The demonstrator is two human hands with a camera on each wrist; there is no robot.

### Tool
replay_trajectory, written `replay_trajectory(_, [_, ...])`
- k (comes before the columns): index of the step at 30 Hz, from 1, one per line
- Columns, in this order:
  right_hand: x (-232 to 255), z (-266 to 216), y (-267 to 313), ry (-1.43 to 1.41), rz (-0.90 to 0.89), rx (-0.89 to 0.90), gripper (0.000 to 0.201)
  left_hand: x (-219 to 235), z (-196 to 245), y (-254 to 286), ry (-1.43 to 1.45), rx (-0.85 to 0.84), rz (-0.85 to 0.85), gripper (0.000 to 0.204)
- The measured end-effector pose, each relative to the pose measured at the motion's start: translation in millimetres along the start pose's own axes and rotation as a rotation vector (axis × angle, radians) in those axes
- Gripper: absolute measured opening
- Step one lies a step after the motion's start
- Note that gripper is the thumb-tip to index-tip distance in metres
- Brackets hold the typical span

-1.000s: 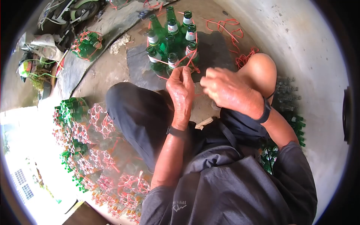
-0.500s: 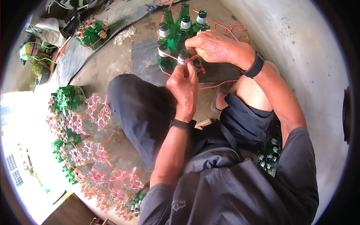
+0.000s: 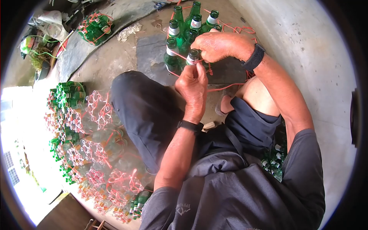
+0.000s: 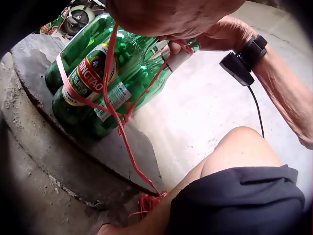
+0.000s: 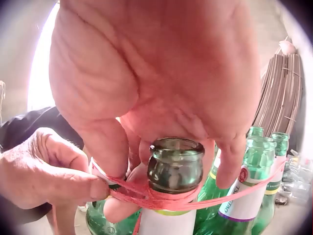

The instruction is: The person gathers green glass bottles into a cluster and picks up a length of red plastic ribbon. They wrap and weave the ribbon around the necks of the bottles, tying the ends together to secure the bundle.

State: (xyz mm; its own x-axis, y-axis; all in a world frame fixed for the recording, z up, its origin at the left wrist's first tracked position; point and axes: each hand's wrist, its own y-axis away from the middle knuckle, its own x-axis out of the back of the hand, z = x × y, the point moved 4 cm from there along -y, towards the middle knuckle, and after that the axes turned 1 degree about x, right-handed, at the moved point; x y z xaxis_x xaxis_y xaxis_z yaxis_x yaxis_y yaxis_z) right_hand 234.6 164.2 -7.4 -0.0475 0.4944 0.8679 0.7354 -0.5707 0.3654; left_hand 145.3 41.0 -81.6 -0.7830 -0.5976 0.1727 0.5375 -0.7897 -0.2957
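Green glass bottles stand upright in a cluster on a dark slab, with red twine round their bodies and necks. The left hand pinches the twine beside the nearest bottle's neck; in the right wrist view that hand holds it between thumb and finger. Over the same bottle neck bends the right hand, its fingers curled round the twine behind the neck. A label on one bottle faces the left wrist view.
Tied bottle bundles fill the floor at the left, and another green bundle stands farther back. More bottles lie beside the right thigh. A pale wall rises at the right; loose twine trails over the floor.
The right hand has moved from beside the bottles up and over to the nearest neck. The left hand keeps its pinch on the twine. The bottles have shifted rightward in the head view.
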Motion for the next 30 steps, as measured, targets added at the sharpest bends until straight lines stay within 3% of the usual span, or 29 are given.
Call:
replay_trajectory(7, [-2,6,-9,-0.056,-0.086,-0.027,0.02,1,2,2,0.085,0.163,-0.038,0.027])
replay_trajectory(10, [-2,7,-5,-0.078,-0.013,-0.036,0.018,0,1,3,0.126,0.221,-0.059,0.027])
replay_trajectory(12, [2,2,2,-0.182,0.128,0.01,0.016,0,2,5,0.133,0.234,-0.067,0.027])
replay_trajectory(16, [1,2,7,-0.198,0.177,0.0,0.015,-1,-2,9,0.13,0.264,-0.097,0.031])
replay_trajectory(18, [-2,7,11,-0.461,0.209,-0.033,0.014,-2,-6,10,0.151,0.276,-0.113,0.032])
replay_trajectory(21, [-2,10,20,-0.585,0.303,-0.037,0.014,-3,-5,10,0.19,0.238,-0.064,0.028])
replay_trajectory(27, [-1,14,23,-0.871,0.294,0.014,0.017,-2,3,10,0.253,0.301,-0.116,0.03])
replay_trajectory(30, [9,8,28,-0.707,0.235,0.061,0.016,-3,3,10,0.297,0.351,-0.121,0.03])
